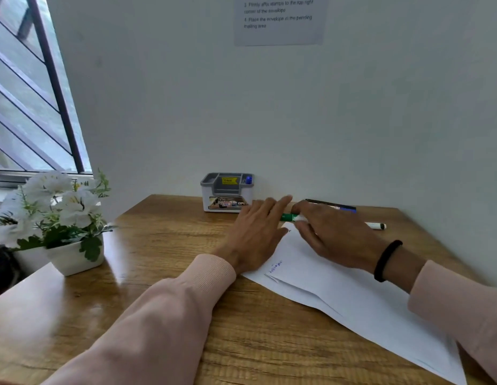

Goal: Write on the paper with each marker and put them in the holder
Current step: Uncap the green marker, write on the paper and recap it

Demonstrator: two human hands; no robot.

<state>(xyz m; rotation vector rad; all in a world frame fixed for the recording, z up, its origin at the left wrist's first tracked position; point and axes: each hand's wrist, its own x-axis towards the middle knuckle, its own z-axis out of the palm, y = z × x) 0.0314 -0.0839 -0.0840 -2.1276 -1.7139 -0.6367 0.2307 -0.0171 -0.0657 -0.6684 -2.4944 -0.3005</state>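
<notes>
- Green marker [290, 217]: lies across the far corner of the paper [339, 282], near the holder [227, 191]. The right hand [334, 234] has its fingers curled over the white barrel; the green cap end sticks out toward the left hand [259, 232].
- Left hand: fingers straight and together, flat on the table [164, 245] at the paper's left edge, fingertips next to the cap. Whether they touch the cap cannot be told.
- Judged step: uncapping or recapping the green marker. Risk: a pull with a loose hold on the barrel could let the marker slip and roll toward the wall.
- Paper: one short line of blue writing [275, 266] shows near the left wrist. Risk: if the left hand lifts off, the sheet could slide under the writing stroke and smear the mark.
- Holder: a blue marker [248, 180] stands in its right-hand compartment. Risk: a careless drop could tip the light holder or miss the slot.
- Another marker [376, 225], black-tipped, lies beyond the right wrist; a sweeping sleeve could knock it off.
- Dark box [332, 205] lies against the wall behind the right hand.
</notes>
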